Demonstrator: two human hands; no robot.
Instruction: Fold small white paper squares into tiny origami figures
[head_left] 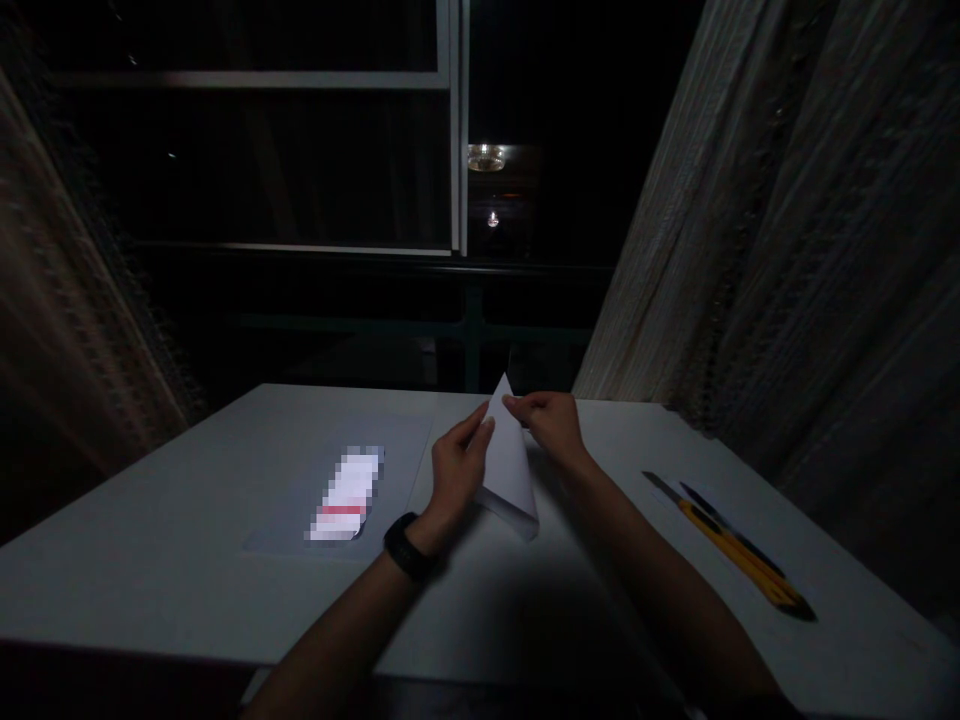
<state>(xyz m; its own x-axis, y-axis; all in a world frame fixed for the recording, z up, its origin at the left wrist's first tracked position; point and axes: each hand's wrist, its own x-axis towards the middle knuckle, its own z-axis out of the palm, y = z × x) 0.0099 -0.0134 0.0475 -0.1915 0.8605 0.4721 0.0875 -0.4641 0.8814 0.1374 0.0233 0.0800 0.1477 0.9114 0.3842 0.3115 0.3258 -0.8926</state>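
Observation:
A folded sheet of white paper [504, 460] with a pointed top is held up over the white table, its tip aimed away from me. My left hand [459, 460], with a dark band on the wrist, pinches its left edge between thumb and fingers. Near the tip, my right hand [551, 425] pinches the right edge, the thumb lying on the paper. The lower end of the paper shows a folded flap. To the left lies a lit phone [349, 495], its screen blurred out, on a flat white sheet [405, 480].
A yellow utility knife [731, 550] with its blade out and a dark pen [720, 515] lie at the right of the white table [187, 520]. Curtains [660, 250] hang on both sides, and a dark window [300, 160] stands behind the table.

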